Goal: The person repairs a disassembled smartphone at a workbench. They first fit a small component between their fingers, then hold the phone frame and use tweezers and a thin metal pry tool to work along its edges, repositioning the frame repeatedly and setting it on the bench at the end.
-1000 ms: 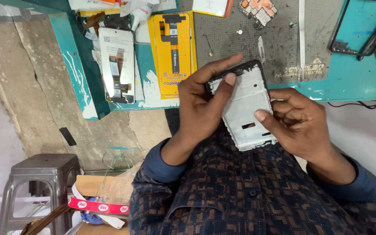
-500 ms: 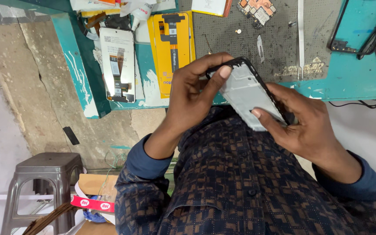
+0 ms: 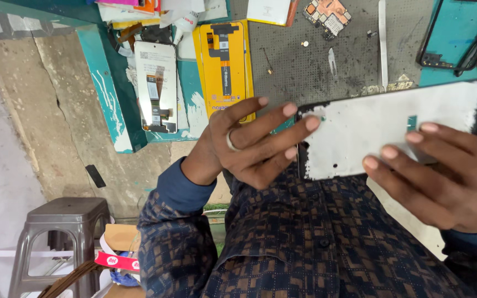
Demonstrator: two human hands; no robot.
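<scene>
**Two Hands, One Phone Frame**

The right hand [image 3: 442,176] wraps around the white phone frame [image 3: 382,129] at about 3 o'clock and grips it tight. The left hand [image 3: 249,143] is spread open, with only its fingertips [image 3: 311,122] touching the frame's short end. It holds nothing. A gentle, steady grip by the edges looks best, above the grey mat [image 3: 315,60] at 12 o'clock.

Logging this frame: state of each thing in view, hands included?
Phone frame: held flat, white inner side up, lifted off the mat.
Left hand: open, fingertips on the frame's left end.
Right hand: gripping the frame's right end.
Yellow-backed screen: lying flat on the bench, untouched.
White-backed screen: lying flat, ribbon cable up.
Circuit board: loose on the grey mat.
Stool: upright, nothing visible on its seat.
</scene>
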